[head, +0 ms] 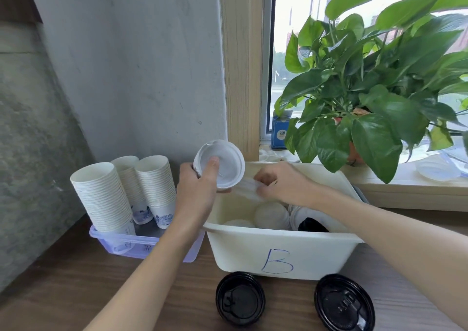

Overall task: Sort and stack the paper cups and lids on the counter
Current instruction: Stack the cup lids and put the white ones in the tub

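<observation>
Three stacks of paper cups (101, 194) stand rim-up in a clear lilac tray (121, 244) at the counter's (63, 280) back left corner, against the wall. The two rear stacks show blue print on their lowest cups. How many cups each stack holds cannot be counted.

Two black lids (240, 299) lie flat near the counter's front edge, just in front of one white bin (278, 252) marked with a blue B. The right-hand one is cut off by the bottom of the view.

One left hand (196, 191) grips a short stack of white lids (222, 165) above the bin's back left corner, with the fingers curled round its side and the thumb pressed on the top lid. The number of lids in that stack is too fine to count. One right hand (281, 184) pinches a single pale lid (247, 189) over the bin, just beside the stack. It is blurred, so its shape is hard to make out.

Inside the bin, at least two white rounded pieces (272, 215) and one dark piece (312, 225) show. The right forearm and the bin's front wall hide the rest.

One leafy potted plant (367, 98) and one blue box (278, 133) sit on the window sill, with some white lids (438, 172) at its right end, partly cut off.
</observation>
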`<state>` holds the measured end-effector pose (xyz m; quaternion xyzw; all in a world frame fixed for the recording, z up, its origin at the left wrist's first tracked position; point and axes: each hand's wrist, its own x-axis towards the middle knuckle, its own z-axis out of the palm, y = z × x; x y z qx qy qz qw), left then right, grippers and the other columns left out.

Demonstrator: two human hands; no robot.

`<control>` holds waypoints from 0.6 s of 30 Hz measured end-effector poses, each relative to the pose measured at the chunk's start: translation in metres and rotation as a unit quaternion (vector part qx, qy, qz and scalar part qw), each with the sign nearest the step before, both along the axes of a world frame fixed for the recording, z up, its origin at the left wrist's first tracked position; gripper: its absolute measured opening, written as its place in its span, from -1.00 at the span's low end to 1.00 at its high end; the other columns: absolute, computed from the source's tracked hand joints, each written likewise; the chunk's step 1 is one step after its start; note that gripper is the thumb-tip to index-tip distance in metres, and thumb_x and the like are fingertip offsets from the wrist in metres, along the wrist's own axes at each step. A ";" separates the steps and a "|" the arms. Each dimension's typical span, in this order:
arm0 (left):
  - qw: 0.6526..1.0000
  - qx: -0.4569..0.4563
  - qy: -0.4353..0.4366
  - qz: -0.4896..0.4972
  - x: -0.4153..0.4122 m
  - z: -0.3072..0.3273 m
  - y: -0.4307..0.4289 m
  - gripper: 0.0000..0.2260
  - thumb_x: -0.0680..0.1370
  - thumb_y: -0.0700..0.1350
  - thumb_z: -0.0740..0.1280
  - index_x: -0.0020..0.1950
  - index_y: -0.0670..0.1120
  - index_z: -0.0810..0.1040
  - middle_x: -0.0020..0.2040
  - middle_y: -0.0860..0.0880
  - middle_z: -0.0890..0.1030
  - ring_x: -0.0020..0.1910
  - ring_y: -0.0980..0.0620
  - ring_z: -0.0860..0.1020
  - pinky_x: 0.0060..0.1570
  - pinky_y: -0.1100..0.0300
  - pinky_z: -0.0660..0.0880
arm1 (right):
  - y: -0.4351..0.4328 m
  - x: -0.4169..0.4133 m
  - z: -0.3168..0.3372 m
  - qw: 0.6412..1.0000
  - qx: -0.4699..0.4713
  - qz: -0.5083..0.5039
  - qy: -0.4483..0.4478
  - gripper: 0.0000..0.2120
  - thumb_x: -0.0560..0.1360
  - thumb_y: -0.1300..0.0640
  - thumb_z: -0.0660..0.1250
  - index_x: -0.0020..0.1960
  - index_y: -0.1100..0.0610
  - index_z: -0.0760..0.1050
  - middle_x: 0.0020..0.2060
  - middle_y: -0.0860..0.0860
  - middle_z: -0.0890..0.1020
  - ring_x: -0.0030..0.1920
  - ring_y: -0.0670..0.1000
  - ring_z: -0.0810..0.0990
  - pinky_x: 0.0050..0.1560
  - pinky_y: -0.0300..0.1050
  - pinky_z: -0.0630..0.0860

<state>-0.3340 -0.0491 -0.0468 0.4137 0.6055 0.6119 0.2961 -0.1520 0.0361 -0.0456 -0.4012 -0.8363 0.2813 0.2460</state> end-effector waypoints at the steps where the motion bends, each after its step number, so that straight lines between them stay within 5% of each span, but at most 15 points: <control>1: 1.000 0.000 -0.022 0.001 0.000 0.003 -0.001 -0.61 0.58 0.16 0.32 0.23 -0.10 0.45 0.14 -0.04 0.60 -0.01 -0.13 0.71 -0.20 0.21 0.48 | -0.003 0.006 0.004 0.999 -0.007 -0.009 0.032 -0.90 0.39 0.25 0.46 -0.10 0.15 0.63 -0.23 0.12 0.65 -0.28 -0.08 0.51 -0.20 -0.14 0.48; 4: 0.999 -0.012 -0.047 0.023 0.002 0.007 -0.005 -0.53 0.39 0.22 0.34 0.13 -0.06 0.41 0.17 -0.16 0.57 0.14 -0.20 0.62 0.04 -0.08 0.59 | -0.016 0.021 0.018 0.993 -0.011 -0.025 0.118 -0.87 0.37 0.32 0.48 -0.12 0.15 0.64 -0.29 0.08 0.64 -0.35 -0.18 0.51 -0.25 -0.31 0.47; 8: 0.998 -0.001 -0.039 0.042 0.007 0.017 -0.016 -0.56 0.33 0.21 0.32 0.03 -0.03 0.34 0.09 -0.16 0.52 0.14 -0.27 0.58 0.16 -0.31 0.54 | -0.035 0.035 0.036 0.982 0.039 -0.043 0.182 -0.85 0.36 0.34 0.48 -0.13 0.13 0.64 -0.21 0.13 0.68 -0.27 -0.10 0.57 -0.14 -0.16 0.55; 10: 0.999 0.016 -0.011 0.045 0.010 0.020 -0.019 -0.56 0.37 0.20 0.30 0.11 -0.01 0.32 0.06 -0.09 0.51 0.09 -0.27 0.61 0.12 -0.29 0.56 | -0.045 0.040 0.043 0.975 0.054 -0.038 0.213 -0.84 0.38 0.34 0.47 -0.12 0.11 0.63 -0.21 0.07 0.68 -0.22 -0.06 0.60 -0.13 -0.12 0.55; 13: 0.996 0.048 0.064 0.036 0.015 0.024 -0.023 -0.54 0.45 0.15 0.24 0.34 0.17 0.29 0.17 0.05 0.52 0.03 -0.16 0.63 -0.02 -0.14 0.62 | -0.063 0.043 0.052 0.965 0.059 -0.008 0.256 -0.78 0.40 0.35 0.45 -0.13 0.03 0.61 -0.23 -0.02 0.68 -0.23 -0.13 0.61 -0.18 -0.33 0.52; 16: 0.995 0.067 0.080 0.003 0.023 0.029 -0.028 -0.67 0.50 0.09 0.21 0.26 0.26 0.38 0.07 0.13 0.55 -0.15 -0.08 0.69 -0.40 0.12 0.58 | -0.080 0.041 0.058 0.960 0.082 -0.002 0.267 -0.79 0.41 0.32 0.46 -0.12 0.02 0.61 -0.22 -0.01 0.67 -0.20 -0.09 0.61 -0.13 -0.29 0.53; 18: 0.996 0.071 0.054 -0.008 0.027 0.032 -0.032 -0.73 0.49 0.09 0.21 0.19 0.25 0.43 0.02 0.06 0.57 -0.33 -0.04 0.69 -0.46 0.14 0.55 | -0.090 0.039 0.061 0.959 0.101 -0.009 0.265 -0.80 0.40 0.29 0.48 -0.11 0.01 0.60 -0.20 -0.05 0.67 -0.16 -0.06 0.61 -0.06 -0.22 0.56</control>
